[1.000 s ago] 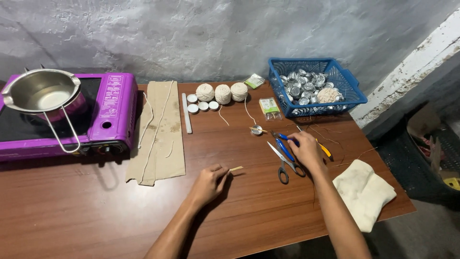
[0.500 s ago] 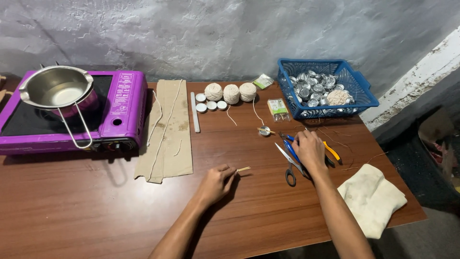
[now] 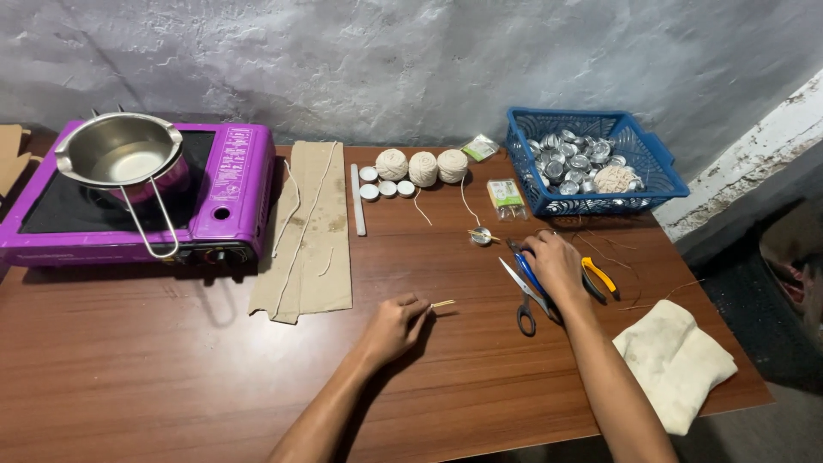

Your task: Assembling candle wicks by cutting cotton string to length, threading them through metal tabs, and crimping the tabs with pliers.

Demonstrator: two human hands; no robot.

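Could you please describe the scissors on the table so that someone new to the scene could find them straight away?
Start at the blue basket at the table's far right corner and come towards the person. The scissors lie just under the right hand, blades open. Their grey loop handle sets them apart from the yellow-handled pliers beside them.

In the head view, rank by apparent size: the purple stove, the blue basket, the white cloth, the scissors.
1. purple stove, clearly largest.
2. blue basket.
3. white cloth, close to the basket in spread; it lies nearer the camera, so this order is unsure.
4. scissors, smallest, partly under the right hand.
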